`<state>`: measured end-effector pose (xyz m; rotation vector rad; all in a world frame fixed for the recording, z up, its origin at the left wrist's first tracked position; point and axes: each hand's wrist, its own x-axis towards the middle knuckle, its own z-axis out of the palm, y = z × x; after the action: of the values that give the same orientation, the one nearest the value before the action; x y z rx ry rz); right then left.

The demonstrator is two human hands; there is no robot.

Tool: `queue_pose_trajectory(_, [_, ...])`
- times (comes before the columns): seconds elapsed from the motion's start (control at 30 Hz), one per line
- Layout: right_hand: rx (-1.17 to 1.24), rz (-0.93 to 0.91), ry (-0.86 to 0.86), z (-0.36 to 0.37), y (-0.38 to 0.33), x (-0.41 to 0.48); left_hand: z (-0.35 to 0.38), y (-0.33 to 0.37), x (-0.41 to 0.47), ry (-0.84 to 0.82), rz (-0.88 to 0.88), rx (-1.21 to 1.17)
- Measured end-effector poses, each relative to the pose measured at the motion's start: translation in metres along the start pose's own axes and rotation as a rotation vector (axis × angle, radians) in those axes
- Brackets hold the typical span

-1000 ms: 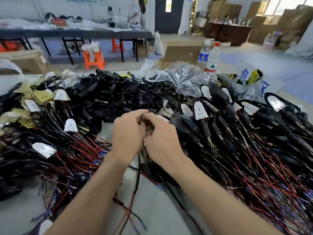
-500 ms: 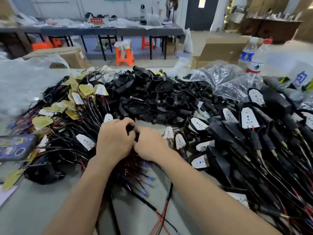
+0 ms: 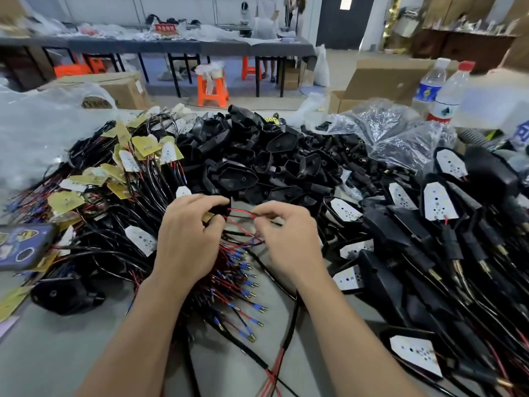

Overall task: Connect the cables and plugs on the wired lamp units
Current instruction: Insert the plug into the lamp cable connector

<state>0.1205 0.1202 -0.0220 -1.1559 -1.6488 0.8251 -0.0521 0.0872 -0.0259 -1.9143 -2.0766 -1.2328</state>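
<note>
Nearest to us, on the grey table (image 3: 57, 353), lay a bunch of loose wire ends (image 3: 246, 299) with blue sleeves and little brass tips, fanned out under the wrists. Just past them we saw the two hands close together but not touching. The left hand (image 3: 186, 239) pinched a small black part (image 3: 219, 214). We could not tell if it was a plug or a bit of a lamp, because the fingers hid most of it. The right hand (image 3: 289, 239) pinched a thin red wire (image 3: 243, 212) that ran across to that part. We thought a hard pull could slip the wire out, or snag the tangled ends and drag them along. Picking the wrong tip from so many alike would be easy too. Farther back sat the pile of black shells (image 3: 257, 156), and behind it two water bottles (image 3: 446, 96), well away from the hands.
</note>
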Motion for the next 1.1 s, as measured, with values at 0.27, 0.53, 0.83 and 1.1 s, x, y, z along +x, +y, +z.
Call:
queue_pose_trajectory(0.27, [0.552,0.083,0.089,-0.022,-0.014,0.001,-0.007,0.007,-0.004,0.276,-0.136,0.007])
queue_pose_trajectory(0.53, [0.221,0.333,-0.513,-0.027,-0.017,-0.012,-0.009,0.032,-0.011,0.012,-0.347,0.298])
queue_pose_trajectory(0.83, [0.142,0.201,-0.343,-0.017,-0.016,-0.015,-0.011,0.035,-0.011,0.102,-0.264,-0.277])
queue_pose_trajectory(1.1, [0.627,0.243,-0.221,-0.015,-0.020,-0.012,0.002,0.057,-0.032,-0.089,-0.008,-0.349])
